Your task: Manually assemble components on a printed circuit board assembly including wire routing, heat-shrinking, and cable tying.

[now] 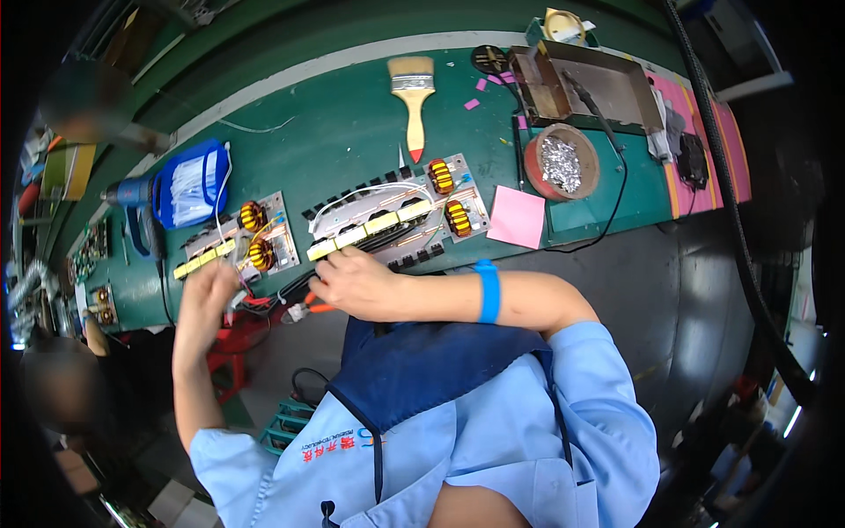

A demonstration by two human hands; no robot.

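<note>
My right hand (359, 283) is closed around orange-handled cutters (319, 308), whose metal jaws point left. Its fingertips meet the front edge of a large circuit board (471, 204) with yellow block components (352, 237), copper-wound coils and a loop of white wire (356, 191). Motion blurs my left hand (211, 289), raised at the front edge of a smaller circuit board (280, 233) on the left, beside its yellow blocks; whether it holds anything is unclear. Between my hands hang red and black wires (257, 302).
A brush (412, 97) lies behind the large board. Pink notes (516, 217), a round tub of metal scraps (563, 163), a soldering iron (588, 95) and a metal tray (620, 84) are right. Left stand a blue bin (167, 198) and a power screwdriver (136, 194). A person works far left.
</note>
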